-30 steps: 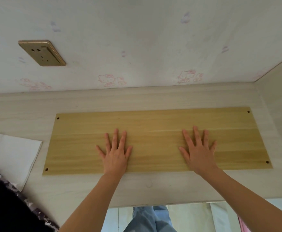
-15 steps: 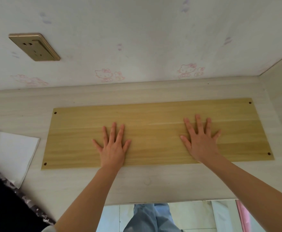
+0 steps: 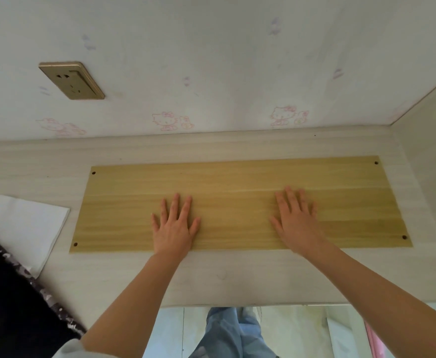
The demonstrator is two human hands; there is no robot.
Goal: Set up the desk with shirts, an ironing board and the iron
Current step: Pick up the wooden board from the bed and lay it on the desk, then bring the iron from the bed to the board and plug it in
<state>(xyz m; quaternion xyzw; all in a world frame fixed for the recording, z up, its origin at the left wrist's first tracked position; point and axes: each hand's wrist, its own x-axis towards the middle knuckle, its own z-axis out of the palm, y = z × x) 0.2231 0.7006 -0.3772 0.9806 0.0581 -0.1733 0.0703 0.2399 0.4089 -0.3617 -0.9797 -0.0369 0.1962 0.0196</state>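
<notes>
A long yellow wooden board (image 3: 237,177) with a screw hole near each corner lies flat on the pale desk (image 3: 211,277), lengthwise from left to right. My left hand (image 3: 174,228) rests palm down on the board's near middle, fingers straight and spread. My right hand (image 3: 295,220) lies flat on the board to the right of it, fingers straight and closer together. A folded white cloth (image 3: 23,223) lies on the desk left of the board. No iron is in view.
A dark patterned fabric (image 3: 10,301) covers the desk's near left corner. A gold wall socket (image 3: 72,80) sits above the desk at the left. A side panel (image 3: 429,156) walls off the right end. Below the front edge are my jeans (image 3: 227,332) and the floor.
My hands stay flat on the board. The right hand's fingers have drawn closer together. The view has shifted slightly; the board lies where it was on the desk.
</notes>
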